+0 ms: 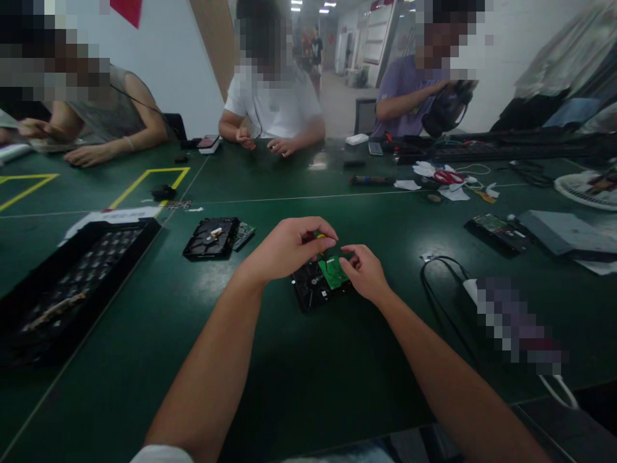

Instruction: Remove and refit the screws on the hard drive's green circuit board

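Note:
A black hard drive (pixel 309 294) with a green circuit board (pixel 332 273) on its upper face lies on the table in front of me. My left hand (pixel 301 244) is above its far left side, thumb and fingers pinched around a small screwdriver (pixel 321 238). Only a bit of the yellow handle shows; its tip is hard to see. At the drive's right edge is my right hand (pixel 365 270), fingers curled and thumb against the board's side, gripping the drive there. The fingers hide the drive's far right corner.
Left of my hands lie another hard drive (pixel 211 239) and a loose circuit board (pixel 244 235). A black tray (pixel 139 233) stands at far left. To the right are a drive (pixel 496 233), a grey box (pixel 569 231) and a black cable (pixel 436 296). Several people sit across the table.

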A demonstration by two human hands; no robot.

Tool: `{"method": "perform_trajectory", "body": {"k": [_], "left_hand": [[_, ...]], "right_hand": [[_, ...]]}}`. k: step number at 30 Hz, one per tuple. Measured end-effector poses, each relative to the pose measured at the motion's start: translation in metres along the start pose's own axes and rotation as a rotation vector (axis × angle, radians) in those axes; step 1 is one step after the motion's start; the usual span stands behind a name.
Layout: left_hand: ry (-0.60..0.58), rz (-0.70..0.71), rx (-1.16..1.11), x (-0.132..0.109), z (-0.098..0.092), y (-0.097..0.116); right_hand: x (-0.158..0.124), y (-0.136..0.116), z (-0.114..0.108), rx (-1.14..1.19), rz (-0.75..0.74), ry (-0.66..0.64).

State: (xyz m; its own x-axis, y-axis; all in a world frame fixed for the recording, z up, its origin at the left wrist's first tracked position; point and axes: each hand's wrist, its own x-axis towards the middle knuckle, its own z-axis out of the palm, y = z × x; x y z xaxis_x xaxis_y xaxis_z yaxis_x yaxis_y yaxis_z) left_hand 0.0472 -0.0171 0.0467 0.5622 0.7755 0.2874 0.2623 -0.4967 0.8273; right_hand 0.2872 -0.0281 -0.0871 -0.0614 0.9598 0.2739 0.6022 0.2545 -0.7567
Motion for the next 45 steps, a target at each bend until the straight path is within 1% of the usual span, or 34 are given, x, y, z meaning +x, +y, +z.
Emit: {"method": "perform_trajectory", "body": {"k": [4, 9, 12, 17, 23, 26, 30, 35, 40, 45], "left_hand": [[-0.022, -0.08, -0.126, 0.001, 0.0, -0.002], [-0.022, -0.097, -0.164, 0.0, -0.002, -0.003], [-0.008, -0.074, -0.106, -0.001, -0.004, -0.003], [0.062, 0.008, 0.103, -0.001, -0.002, -0.006], [0.14, -0.023, 0.225, 0.002, 0.005, -0.002], [0.153, -0.005, 0.271, 0.003, 0.01, 0.002], [0.128, 0.045, 0.265, 0.005, 0.014, 0.002], [0.107, 0.091, 0.274, 0.005, 0.014, -0.003], [0.029, -0.027, 0.093, 0.002, 0.011, -0.001], [0.002, -0.062, 0.074, 0.0, 0.008, -0.001]], "right_hand": [[0.001, 0.002, 0.002, 0.003, 0.045, -0.029], [0.003, 0.008, 0.004, -0.012, 0.029, -0.054], [0.004, 0.01, 0.004, -0.018, 0.025, -0.057], [0.005, 0.011, 0.004, -0.047, -0.015, -0.084], [0.005, 0.007, 0.001, -0.092, -0.025, -0.094], [0.005, 0.006, -0.001, -0.104, -0.026, -0.092], [0.005, 0.01, 0.002, -0.075, -0.037, -0.091], [0.006, 0.016, 0.007, -0.034, -0.018, -0.075], [0.005, 0.015, 0.005, -0.053, -0.018, -0.093], [0.004, 0.012, 0.002, -0.061, -0.03, -0.101]]}}
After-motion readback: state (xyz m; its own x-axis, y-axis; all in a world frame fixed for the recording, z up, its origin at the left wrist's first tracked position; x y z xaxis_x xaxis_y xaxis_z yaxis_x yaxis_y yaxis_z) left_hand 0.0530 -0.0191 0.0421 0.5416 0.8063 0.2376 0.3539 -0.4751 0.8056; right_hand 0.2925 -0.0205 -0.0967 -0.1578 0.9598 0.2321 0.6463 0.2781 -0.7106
